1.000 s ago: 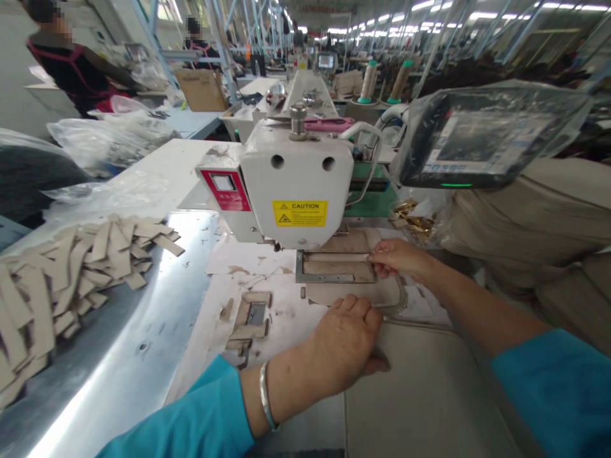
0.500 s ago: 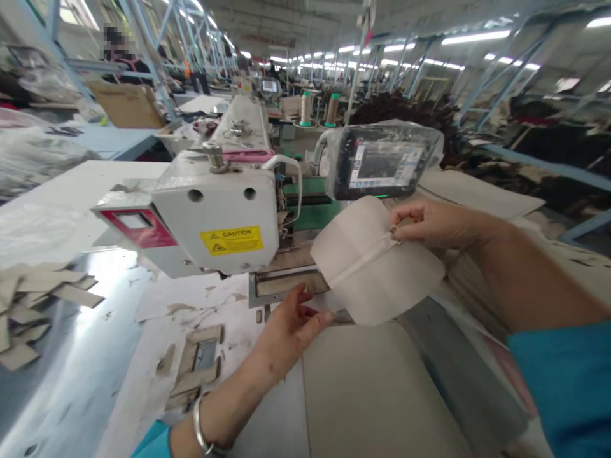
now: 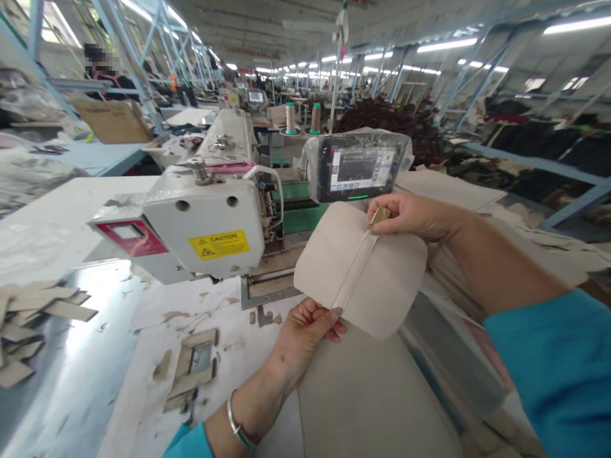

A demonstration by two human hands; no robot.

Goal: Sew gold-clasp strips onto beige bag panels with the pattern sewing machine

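A beige rounded leather panel [image 3: 382, 280] with a stitched strip down its middle hangs in the air in front of the sewing machine [image 3: 200, 229]. My right hand [image 3: 410, 216] pinches its upper end, fingers closed around a small gold metal piece [image 3: 379, 217] there. My left hand [image 3: 308, 331] grips the panel's lower edge, fingers curled onto it. Below the machine head lies the metal clamp frame [image 3: 267, 286], with nothing in it that I can make out.
A control screen wrapped in plastic [image 3: 358, 168] stands behind the panel. Cut beige strips [image 3: 33, 318] are piled at the left on the shiny table. A larger beige sheet [image 3: 372, 401] lies under my hands. Stacked beige material sits at the right. Another person stands far back left.
The panel has come off the clamp frame and risen between both hands. My right hand lifted its top end; my left hand left the table and took the lower edge.
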